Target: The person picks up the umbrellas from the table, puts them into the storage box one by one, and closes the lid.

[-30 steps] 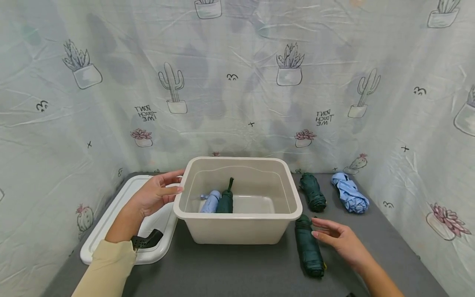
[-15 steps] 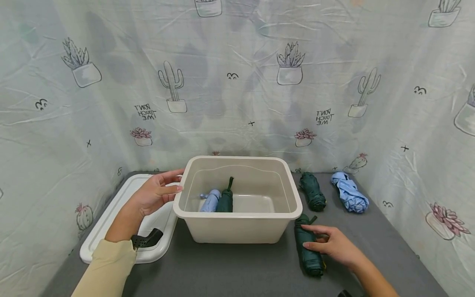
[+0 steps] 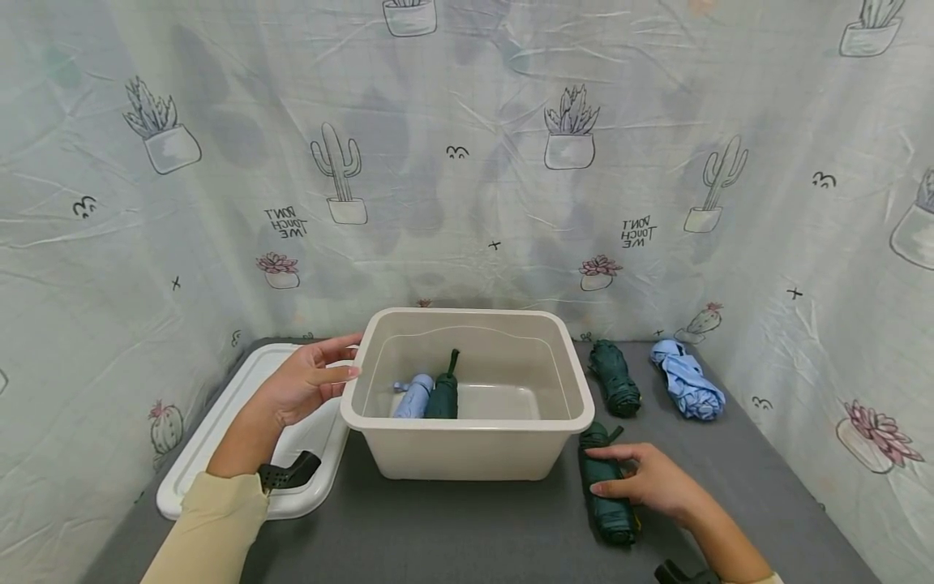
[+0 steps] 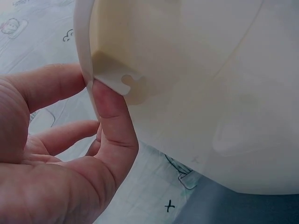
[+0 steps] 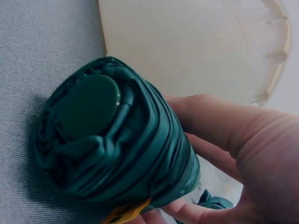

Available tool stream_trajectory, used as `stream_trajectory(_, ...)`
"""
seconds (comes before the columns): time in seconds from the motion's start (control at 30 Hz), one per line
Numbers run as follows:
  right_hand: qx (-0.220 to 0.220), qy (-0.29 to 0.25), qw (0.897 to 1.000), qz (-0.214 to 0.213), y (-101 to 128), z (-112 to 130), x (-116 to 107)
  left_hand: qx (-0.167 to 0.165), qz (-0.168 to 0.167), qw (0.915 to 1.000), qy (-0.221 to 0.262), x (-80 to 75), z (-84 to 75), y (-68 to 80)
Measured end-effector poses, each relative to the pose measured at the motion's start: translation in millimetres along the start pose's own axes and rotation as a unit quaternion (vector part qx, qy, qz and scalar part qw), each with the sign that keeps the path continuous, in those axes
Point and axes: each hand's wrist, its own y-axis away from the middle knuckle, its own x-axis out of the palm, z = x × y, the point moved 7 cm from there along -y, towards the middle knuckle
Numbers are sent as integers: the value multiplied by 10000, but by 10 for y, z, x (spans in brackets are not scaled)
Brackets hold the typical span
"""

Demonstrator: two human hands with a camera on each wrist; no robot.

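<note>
so two umbrellas [image 3: 442,399] are in the tub [image 3: 467,452], probably three left: right hand [image 3: 649,480] grips a green umbrella [image 3: 601,470] beside it, two others [image 3: 615,379] by the table's [image 3: 452,531] back-right corner; left hand [image 3: 302,384] pinches the rim [image 3: 467,424].

The tub [image 3: 467,451] is smooth, satiny plastic and the white lid [image 3: 219,422] smooth plastic too, the nearest green umbrella [image 5: 149,149] glossy, creased cloth around a smooth plastic-looking end cap [image 5: 88,107], the far-right blue umbrella [image 3: 689,385] crumpled cloth, the surface [image 3: 438,527] matt, finely ribbed cloth, and the hanging sheet [image 3: 416,186] wrinkled, faintly shiny.
</note>
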Motion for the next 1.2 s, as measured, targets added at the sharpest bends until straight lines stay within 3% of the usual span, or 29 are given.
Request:
stream_trajectory(0.47, 127, 404, 9988, -245, -5, -32, -50, 29, 4, 10000, 64, 17, 37, -6)
stream_trajectory(1.0, 297, 531, 9975, -348, -48, -45, -55, -52, -11, 10000, -58, 10, 14, -7)
stream_trajectory(1.2, 176, 501, 9982, -284, -40, -34, -37, -45, 45, 10000, -70, 15, -10, 11)
